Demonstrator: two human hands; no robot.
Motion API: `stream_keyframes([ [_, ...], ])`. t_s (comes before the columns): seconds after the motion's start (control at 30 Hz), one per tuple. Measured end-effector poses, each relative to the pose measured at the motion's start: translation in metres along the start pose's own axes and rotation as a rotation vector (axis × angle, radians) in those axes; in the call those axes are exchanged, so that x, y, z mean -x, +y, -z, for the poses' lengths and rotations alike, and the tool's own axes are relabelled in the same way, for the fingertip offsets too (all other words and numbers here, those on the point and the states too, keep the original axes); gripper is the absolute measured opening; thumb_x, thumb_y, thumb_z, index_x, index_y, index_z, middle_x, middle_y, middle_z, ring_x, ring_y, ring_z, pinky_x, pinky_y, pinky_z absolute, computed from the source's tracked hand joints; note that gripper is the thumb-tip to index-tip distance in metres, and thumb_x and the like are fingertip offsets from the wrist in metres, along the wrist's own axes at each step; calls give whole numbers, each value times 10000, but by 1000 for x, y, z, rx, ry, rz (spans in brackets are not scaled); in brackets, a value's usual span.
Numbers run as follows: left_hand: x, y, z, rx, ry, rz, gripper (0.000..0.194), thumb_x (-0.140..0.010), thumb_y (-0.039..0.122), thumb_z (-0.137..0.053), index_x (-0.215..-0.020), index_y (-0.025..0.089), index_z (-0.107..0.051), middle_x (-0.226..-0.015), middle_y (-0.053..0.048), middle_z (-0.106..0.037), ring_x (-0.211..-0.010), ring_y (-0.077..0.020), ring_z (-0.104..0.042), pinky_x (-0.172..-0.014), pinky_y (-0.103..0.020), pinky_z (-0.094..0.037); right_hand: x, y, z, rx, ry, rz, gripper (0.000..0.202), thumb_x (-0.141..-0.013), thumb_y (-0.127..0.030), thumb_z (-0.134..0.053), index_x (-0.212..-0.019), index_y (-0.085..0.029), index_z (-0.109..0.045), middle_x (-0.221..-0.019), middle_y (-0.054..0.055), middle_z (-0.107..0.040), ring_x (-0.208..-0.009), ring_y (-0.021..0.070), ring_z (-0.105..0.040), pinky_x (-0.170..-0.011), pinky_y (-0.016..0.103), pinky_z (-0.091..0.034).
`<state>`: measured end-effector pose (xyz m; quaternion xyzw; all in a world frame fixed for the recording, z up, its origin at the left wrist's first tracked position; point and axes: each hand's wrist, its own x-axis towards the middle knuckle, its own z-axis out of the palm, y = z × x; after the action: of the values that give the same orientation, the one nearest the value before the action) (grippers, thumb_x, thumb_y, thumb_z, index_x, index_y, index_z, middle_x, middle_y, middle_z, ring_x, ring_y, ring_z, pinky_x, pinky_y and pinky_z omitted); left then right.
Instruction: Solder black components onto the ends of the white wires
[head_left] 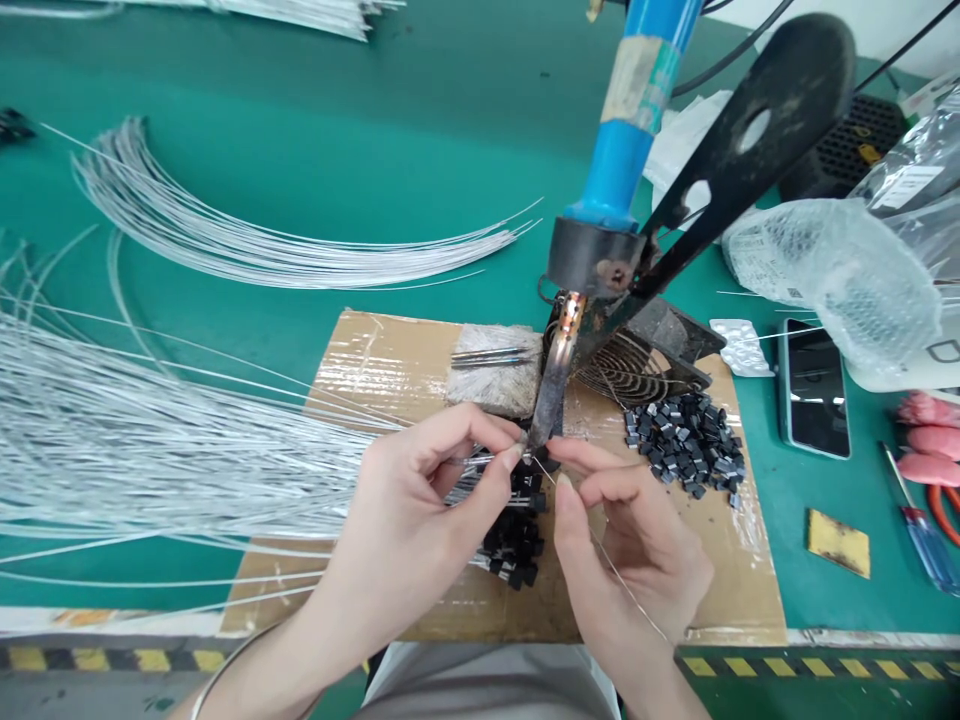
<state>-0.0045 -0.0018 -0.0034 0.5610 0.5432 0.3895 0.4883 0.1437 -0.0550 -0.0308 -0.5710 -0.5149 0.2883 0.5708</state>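
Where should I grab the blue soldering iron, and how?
Probably by its blue handle, coming from the picture's left: it's long and slim, and the black bracket slants away on the right. Keep off the metal tip, which points down between the left hand and the right hand and may be hot.

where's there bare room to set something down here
The widest bare patch is green bench between the curved wire bundle and the top wires, left of the soldering iron. A smaller one: cardboard below the loose black parts, beside the right hand. Crowded: lower left, with heaped wires; right edge, with plastic bags.
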Motion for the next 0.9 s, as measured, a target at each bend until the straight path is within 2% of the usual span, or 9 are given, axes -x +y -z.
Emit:
stream_keyframes([
  [0.23,-1,6,1,-26,-21,24,137,-875,184,-688,-751,229,-725,-795,12,-806,-678,-140,-682,-580,-230,-505,1,1,0,7,-1,-10,212,-940,-57,-705,-879,-250,-642,-1166,28,-852,-1056,178,-830,-945,300,-672],
  [0.5,3,-1,1,-30,-9,-11,152,-932,199,-675,-811,246,-755,-832,26,-809,-670,-133,-651,-571,-241,-470,1,0,-2,4,0,18,201,-946,-62,-713,-890,-244,-649,-1154,52,-853,-1032,190,-836,-921,313,-688],
  [0.73,1,3,1,-42,-14,20,134,-909,209,-682,-798,245,-746,-822,18,-803,-666,-141,-650,-524,-261,-407,1,2,-1,-9,-10,14,203,-944,-56,-711,-897,-245,-651,-1167,48,-850,-1048,188,-832,-931,315,-684],
  [0.9,-1,6,0,-33,-27,26,137,-884,201,-665,-766,235,-726,-784,11,-799,-645,-143,-642,-540,-264,-432,0,1,-1,10,9,14,209,-942,-51,-710,-884,-243,-651,-1134,44,-856,-1022,179,-835,-928,304,-682],
])
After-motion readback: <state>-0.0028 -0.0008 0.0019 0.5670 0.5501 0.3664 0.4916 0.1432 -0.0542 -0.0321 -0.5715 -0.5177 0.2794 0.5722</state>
